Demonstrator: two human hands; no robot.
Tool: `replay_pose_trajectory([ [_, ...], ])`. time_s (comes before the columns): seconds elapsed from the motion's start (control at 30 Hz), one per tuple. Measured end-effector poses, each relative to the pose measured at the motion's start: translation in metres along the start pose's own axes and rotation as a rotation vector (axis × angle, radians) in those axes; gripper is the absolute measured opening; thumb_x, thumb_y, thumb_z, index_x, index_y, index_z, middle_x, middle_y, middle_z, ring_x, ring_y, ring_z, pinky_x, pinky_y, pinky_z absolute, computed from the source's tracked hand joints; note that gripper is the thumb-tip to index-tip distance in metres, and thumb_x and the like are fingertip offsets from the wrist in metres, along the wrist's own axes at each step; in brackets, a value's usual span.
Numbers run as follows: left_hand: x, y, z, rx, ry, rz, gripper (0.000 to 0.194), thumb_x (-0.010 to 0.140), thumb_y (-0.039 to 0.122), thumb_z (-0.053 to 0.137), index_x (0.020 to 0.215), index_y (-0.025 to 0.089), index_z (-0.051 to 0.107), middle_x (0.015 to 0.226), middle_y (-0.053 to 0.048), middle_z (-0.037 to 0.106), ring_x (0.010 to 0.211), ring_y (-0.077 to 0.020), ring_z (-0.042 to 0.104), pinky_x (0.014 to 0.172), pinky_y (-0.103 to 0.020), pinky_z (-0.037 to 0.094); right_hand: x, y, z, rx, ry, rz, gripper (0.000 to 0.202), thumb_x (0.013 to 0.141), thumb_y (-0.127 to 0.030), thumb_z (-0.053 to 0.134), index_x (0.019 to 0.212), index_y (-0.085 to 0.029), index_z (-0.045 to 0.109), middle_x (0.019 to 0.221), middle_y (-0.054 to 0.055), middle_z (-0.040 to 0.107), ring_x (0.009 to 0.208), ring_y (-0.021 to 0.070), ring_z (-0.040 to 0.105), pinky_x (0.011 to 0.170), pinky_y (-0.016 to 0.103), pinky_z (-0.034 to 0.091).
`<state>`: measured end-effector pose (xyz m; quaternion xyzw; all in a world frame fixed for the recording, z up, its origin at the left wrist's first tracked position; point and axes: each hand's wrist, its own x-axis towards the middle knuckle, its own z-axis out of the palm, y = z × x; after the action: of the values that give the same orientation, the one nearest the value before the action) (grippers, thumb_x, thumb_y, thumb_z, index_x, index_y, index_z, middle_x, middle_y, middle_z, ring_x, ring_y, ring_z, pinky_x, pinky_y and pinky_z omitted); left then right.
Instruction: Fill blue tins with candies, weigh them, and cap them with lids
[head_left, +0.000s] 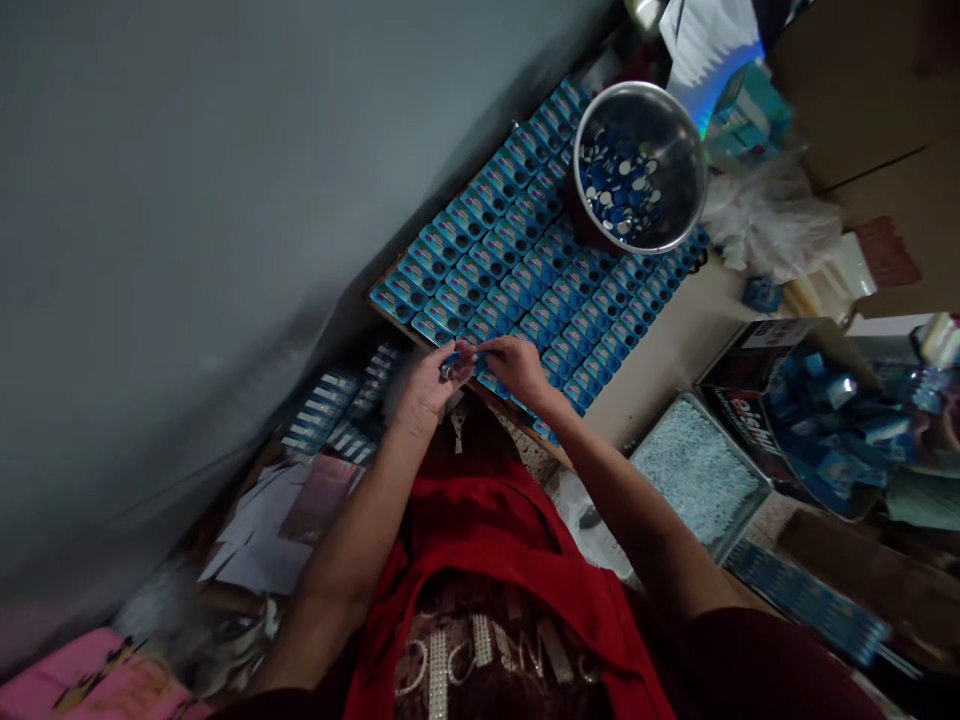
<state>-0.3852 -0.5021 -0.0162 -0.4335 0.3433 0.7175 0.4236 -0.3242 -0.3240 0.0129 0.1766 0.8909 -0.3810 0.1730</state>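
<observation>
My left hand point(433, 385) is cupped at the near edge of the table, its fingers closed around small shiny blue pieces point(448, 371). My right hand point(517, 367) meets it there with thumb and fingers pinched together, and whatever lies between those fingertips is too small to name. Beneath and beyond both hands, small blue printed packs point(502, 300) lie in close rows, many showing a dark round spot. A metal bowl point(686, 150) stands on the far rows, with many small round discs point(622, 185) inside, some blue and some white.
Right of the table are a tray of pale small pieces point(697, 470) and an open carton point(739, 430) of blue packs. Plastic bags point(780, 215) lie behind. Stacked packs point(322, 405) and papers point(259, 545) are at left, beside a grey wall point(187, 180).
</observation>
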Motion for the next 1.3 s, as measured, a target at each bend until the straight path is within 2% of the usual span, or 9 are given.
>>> replay_pose_trajectory([
  [0.1, -0.003, 0.014, 0.001, 0.004, 0.088, 0.063, 0.023, 0.12, 0.017, 0.063, 0.098, 0.014, 0.073, 0.082, -0.003, 0.077, 0.069, -0.012, 0.076, 0.066, -0.02, 0.062, -0.003, 0.027, -0.02, 0.091, 0.159, 0.147, 0.03, 0.09, -0.014, 0.073, 0.108, -0.021, 0.097, 0.104, 0.006, 0.09, 0.095, 0.0237, 0.081, 0.094, 0.032, 0.061],
  [0.23, -0.01, 0.027, 0.009, 0.017, 0.1, 0.083, 0.028, 0.119, 0.012, 0.053, 0.1, 0.014, 0.073, 0.082, -0.005, 0.077, 0.072, -0.014, 0.077, 0.07, -0.023, 0.065, 0.013, 0.064, -0.062, 0.136, 0.287, 0.255, 0.029, 0.087, -0.021, 0.073, 0.107, -0.014, 0.092, 0.082, 0.005, 0.082, 0.076, 0.0241, 0.076, 0.078, 0.033, 0.06],
  [0.37, -0.005, 0.021, 0.026, 0.019, 0.059, 0.104, 0.024, 0.118, 0.008, 0.056, 0.105, 0.014, 0.075, 0.091, -0.007, 0.082, 0.071, -0.0122, 0.077, 0.065, -0.019, 0.061, 0.071, 0.082, -0.092, 0.121, 0.404, 0.259, 0.022, 0.084, -0.022, 0.072, 0.099, -0.017, 0.087, 0.09, 0.008, 0.085, 0.088, 0.027, 0.08, 0.089, 0.038, 0.064],
  [0.47, 0.008, 0.011, 0.034, 0.034, 0.051, 0.148, 0.018, 0.117, 0.026, 0.078, 0.102, 0.016, 0.075, 0.089, -0.005, 0.082, 0.065, -0.0097, 0.072, 0.06, -0.016, 0.056, 0.124, 0.087, -0.101, 0.126, 0.471, 0.153, 0.015, 0.08, -0.02, 0.074, 0.093, -0.021, 0.083, 0.09, 0.006, 0.084, 0.091, 0.0272, 0.081, 0.096, 0.042, 0.066],
  [0.67, 0.025, 0.006, 0.035, 0.044, 0.093, 0.271, 0.035, 0.11, 0.042, 0.093, 0.091, 0.019, 0.073, 0.07, 0.004, 0.067, 0.055, -0.0042, 0.059, 0.051, -0.011, 0.043, 0.175, 0.09, -0.119, 0.465, 0.351, 0.049, 0.011, 0.084, -0.023, 0.075, 0.094, -0.025, 0.072, 0.075, -0.003, 0.071, 0.065, 0.0175, 0.07, 0.067, 0.032, 0.063],
  [0.87, 0.027, 0.009, 0.035, 0.034, 0.098, 0.364, 0.025, 0.117, 0.036, 0.082, 0.099, 0.02, 0.08, 0.072, 0.004, 0.066, 0.056, -0.0043, 0.057, 0.052, -0.01, 0.042, 0.18, 0.082, -0.15, 0.446, 0.223, -0.084, 0.013, 0.096, -0.031, 0.081, 0.103, -0.024, 0.073, 0.09, -0.001, 0.076, 0.079, 0.0176, 0.077, 0.079, 0.034, 0.067],
  [1.03, 0.023, 0.008, 0.035, 0.068, 0.077, 0.373, 0.008, 0.104, 0.027, 0.087, 0.111, 0.023, 0.085, 0.077, 0.003, 0.073, 0.061, -0.007, 0.063, 0.059, -0.013, 0.048, 0.195, 0.081, -0.14, -0.068, 0.267, -0.135, 0.011, 0.083, -0.015, 0.081, 0.091, -0.022, 0.079, 0.088, 0.003, 0.079, 0.092, 0.0249, 0.078, 0.101, 0.045, 0.066],
  [1.17, 0.025, 0.004, 0.048, 0.175, 0.071, 0.427, 0.012, 0.097, 0.016, 0.083, 0.107, 0.022, 0.082, 0.074, 0.003, 0.072, 0.059, -0.0086, 0.059, 0.057, -0.017, 0.043, 0.217, 0.086, -0.116, -0.104, 0.281, -0.106, 0.007, 0.083, -0.021, 0.084, 0.086, -0.024, 0.078, 0.09, 0.004, 0.081, 0.093, 0.0271, 0.078, 0.102, 0.048, 0.067],
  [1.3, 0.04, 0.002, 0.067, 0.18, 0.061, 0.442, 0.023, 0.096, 0.015, 0.086, 0.099, 0.024, 0.066, 0.076, 0.004, 0.074, 0.057, -0.009, 0.056, 0.057, -0.02, 0.04, 0.247, 0.097, -0.106, -0.18, 0.227, -0.078, 0.024, 0.087, -0.029, 0.092, 0.079, -0.025, 0.07, 0.085, 0.002, 0.075, 0.097, 0.0285, 0.078, 0.105, 0.051, 0.068],
])
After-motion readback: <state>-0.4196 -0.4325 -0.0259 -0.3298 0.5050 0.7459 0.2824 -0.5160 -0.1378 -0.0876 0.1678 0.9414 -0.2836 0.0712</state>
